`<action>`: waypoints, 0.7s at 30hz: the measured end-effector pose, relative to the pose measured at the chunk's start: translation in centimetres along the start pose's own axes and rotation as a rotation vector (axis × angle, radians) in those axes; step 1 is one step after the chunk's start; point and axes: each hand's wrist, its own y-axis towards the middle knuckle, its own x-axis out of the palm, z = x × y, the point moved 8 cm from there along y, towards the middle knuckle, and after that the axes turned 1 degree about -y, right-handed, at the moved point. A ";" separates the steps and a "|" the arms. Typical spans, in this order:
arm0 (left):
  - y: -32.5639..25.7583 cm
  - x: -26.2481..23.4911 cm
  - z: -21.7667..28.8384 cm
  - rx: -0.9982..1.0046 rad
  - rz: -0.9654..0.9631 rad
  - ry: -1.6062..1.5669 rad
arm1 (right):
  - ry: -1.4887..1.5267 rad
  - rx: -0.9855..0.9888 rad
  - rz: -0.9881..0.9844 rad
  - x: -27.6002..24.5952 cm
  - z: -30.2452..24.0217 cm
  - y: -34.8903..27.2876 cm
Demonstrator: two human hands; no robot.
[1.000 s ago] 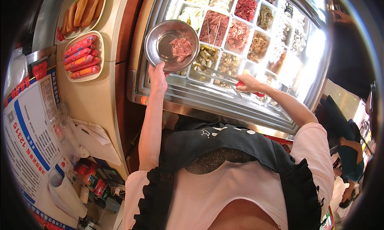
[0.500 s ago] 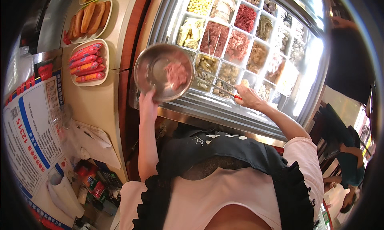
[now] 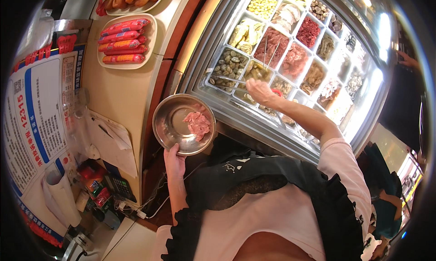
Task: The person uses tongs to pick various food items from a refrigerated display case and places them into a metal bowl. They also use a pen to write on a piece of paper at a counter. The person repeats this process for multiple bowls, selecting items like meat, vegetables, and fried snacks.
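In the head view, the left hand (image 3: 174, 160) holds a metal bowl (image 3: 164, 133) at its near rim, thumb on the rim; its other fingers are hidden. Sliced pink meat (image 3: 198, 125) lies in the bowl. The right hand (image 3: 261, 92) has its fingers closed around red-handled tongs (image 3: 232, 79), whose arms reach over the dark shellfish (image 3: 230, 63). Wrapped sausages (image 3: 122, 46) lie in a tray (image 3: 153, 37) on the desk (image 3: 134, 88).

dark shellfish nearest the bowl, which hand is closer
Right. The right hand, holding tongs, is close, to the lower right of the dark shellfish; the left hand, holding the bowl, is farther, below and left.
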 end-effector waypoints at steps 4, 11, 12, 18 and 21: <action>-0.4 -0.1 0.1 0.013 0.016 -0.028 | -0.006 0.041 -0.013 -0.1 -1.1 -0.6; -0.2 -0.2 0.3 0.010 -0.003 -0.020 | 0.256 0.111 -0.065 3.2 0.5 -0.6; -0.2 -0.1 0.4 0.012 -0.004 -0.014 | 0.272 0.103 -0.052 3.9 0.7 -0.7; 0.5 1.0 0.2 0.016 -0.015 0.038 | 0.383 0.072 -0.009 5.5 1.4 -0.8; 0.5 1.5 0.3 0.019 -0.011 0.058 | 0.459 0.086 -0.052 4.9 1.6 -1.1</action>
